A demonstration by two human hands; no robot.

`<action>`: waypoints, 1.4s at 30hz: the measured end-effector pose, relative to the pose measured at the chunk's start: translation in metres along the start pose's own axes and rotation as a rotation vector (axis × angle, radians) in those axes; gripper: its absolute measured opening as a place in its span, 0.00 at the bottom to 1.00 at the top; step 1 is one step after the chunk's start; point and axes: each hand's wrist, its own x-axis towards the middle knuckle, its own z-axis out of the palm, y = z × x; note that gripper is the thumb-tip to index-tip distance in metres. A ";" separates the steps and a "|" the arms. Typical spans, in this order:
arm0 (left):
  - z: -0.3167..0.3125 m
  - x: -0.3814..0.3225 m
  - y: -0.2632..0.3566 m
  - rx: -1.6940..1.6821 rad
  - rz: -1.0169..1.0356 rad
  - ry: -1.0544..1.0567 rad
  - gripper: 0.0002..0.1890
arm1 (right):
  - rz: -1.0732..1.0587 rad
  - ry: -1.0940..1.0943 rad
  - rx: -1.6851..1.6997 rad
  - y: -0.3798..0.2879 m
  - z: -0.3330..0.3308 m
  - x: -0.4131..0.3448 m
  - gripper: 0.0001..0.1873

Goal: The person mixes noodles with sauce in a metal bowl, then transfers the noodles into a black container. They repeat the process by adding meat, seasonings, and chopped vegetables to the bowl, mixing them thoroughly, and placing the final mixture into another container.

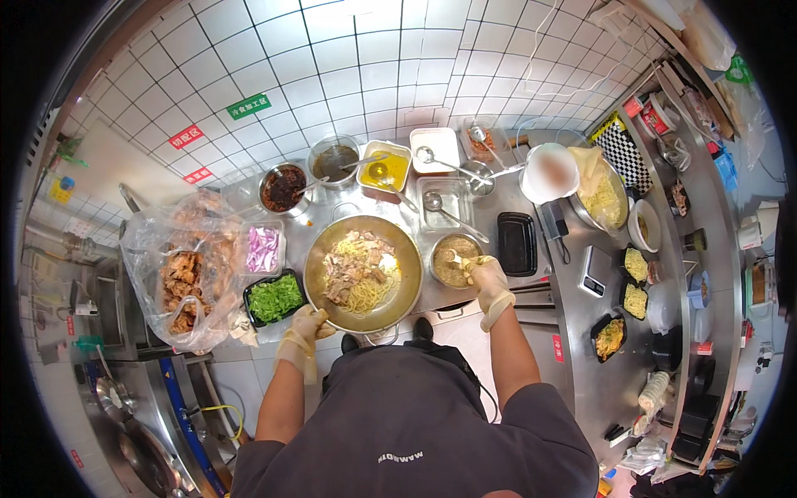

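Observation:
A wide steel basin (412, 297) stands before me, holding yellow noodles (356, 297) topped with shredded meat (348, 274). My gloved left hand (303, 333) grips its rim at the lower left. Just right of the basin is a round steel pot (434, 274) of light-brown granular seasoning (457, 252). My gloved right hand (489, 283) reaches over that pot's edge and holds a small pale scoop (456, 255) dipped into the seasoning. Chopped green leaves (274, 297) fill a black tray beside my left hand. Sliced purple onion (263, 249) lies in a clear tub behind them.
Sauce containers line the tiled wall, including dark chili sauce (281, 187) and yellow oil (389, 165) with a ladle. A plastic bag of cooked meat (183, 280) sits left. Rightward are a black tray (517, 244), a digital scale (593, 271) and a noodle bowl (601, 199).

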 end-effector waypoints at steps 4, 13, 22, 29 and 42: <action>0.001 -0.004 0.001 -0.006 0.006 0.021 0.05 | 0.026 0.013 0.024 0.009 0.003 0.006 0.10; 0.001 -0.009 0.001 0.035 0.026 -0.027 0.06 | 0.098 -0.213 0.545 0.022 -0.021 0.010 0.09; 0.003 -0.006 0.001 -0.073 0.010 -0.042 0.07 | 0.097 -0.182 0.505 0.004 -0.014 -0.004 0.10; -0.009 0.011 -0.004 -0.008 0.029 -0.149 0.09 | -0.213 -0.190 0.279 -0.081 0.066 -0.058 0.13; -0.022 0.031 -0.029 -0.196 -0.021 -0.209 0.07 | -1.200 0.226 -0.810 -0.115 0.178 -0.101 0.14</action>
